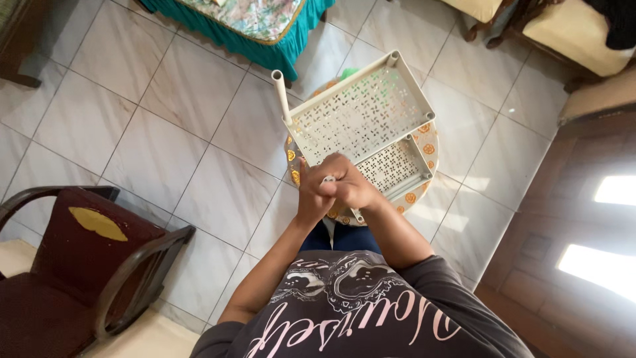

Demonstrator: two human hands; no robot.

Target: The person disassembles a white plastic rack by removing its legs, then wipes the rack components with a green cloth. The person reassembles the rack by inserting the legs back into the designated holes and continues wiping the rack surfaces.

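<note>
Head view, looking straight down. At centre frame the left hand (pixel 313 195) and the right hand (pixel 350 187) are pressed together, fingers of both closed around a short white tube (pixel 328 179) whose tip shows between them. Just above the hands, a cream perforated plastic shelf rack (pixel 361 119) stands on a round tray with orange motifs (pixel 427 149); an upright white post (pixel 281 93) rises from the rack's left corner. The tray rests on a pale tiled floor (pixel 165 146). A dark wooden armchair (pixel 86 258) occupies the lower left, a teal-skirted bed (pixel 252 26) the upper centre, and cushioned seating (pixel 570 33) the upper right.
</note>
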